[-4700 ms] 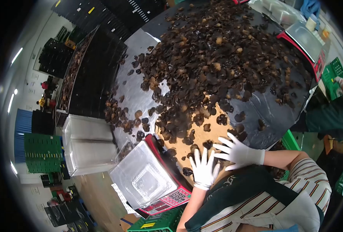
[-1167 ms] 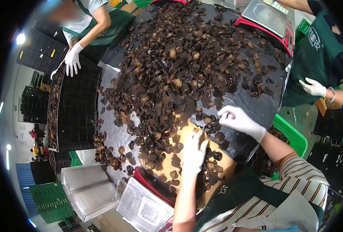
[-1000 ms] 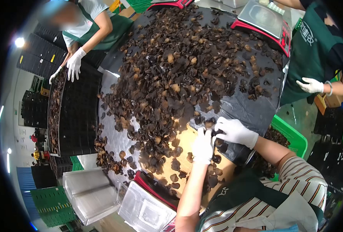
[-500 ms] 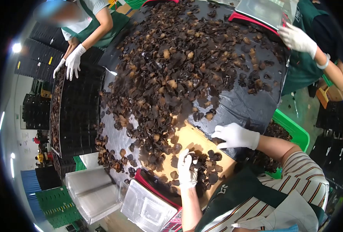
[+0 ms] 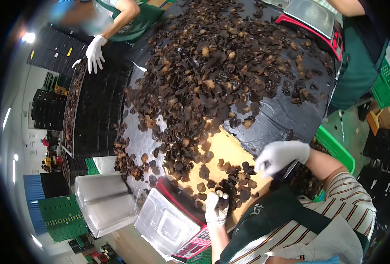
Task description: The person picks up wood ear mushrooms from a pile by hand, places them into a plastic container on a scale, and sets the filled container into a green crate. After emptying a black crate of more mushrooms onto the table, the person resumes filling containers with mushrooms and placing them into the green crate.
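Observation:
My left hand (image 5: pixel 217 209), in a white glove, curls its fingers around dark wood ear mushrooms (image 5: pixel 223 203) at the near end of a tan board (image 5: pixel 214 147). A small heap of wood ear mushrooms (image 5: pixel 236 187) lies on the board just beyond it. My right hand (image 5: pixel 283 157), also gloved, hovers over the board's right edge, its fingers bent loosely and slightly blurred. Nothing shows in its fingers. Close to my left hand stands a red scale (image 5: pixel 177 200) with a clear plastic tray (image 5: pixel 168 226) on top.
A large mushroom pile (image 5: pixel 203 75) covers the black-sheeted table (image 5: pixel 276 116). Clear containers (image 5: pixel 104 202) are stacked at left. Black crates (image 5: pixel 100 114) stand beyond, near a co-worker's gloved hand (image 5: pixel 95 55). Another scale (image 5: pixel 311 22) and co-worker are at far right; a green basket (image 5: pixel 338 147) is beside me.
My left hand has drawn nearer to me, its fingers now around mushrooms. My right hand has shifted right. The far-right co-worker's gloved hand has left the scale. The whole view has shifted slightly.

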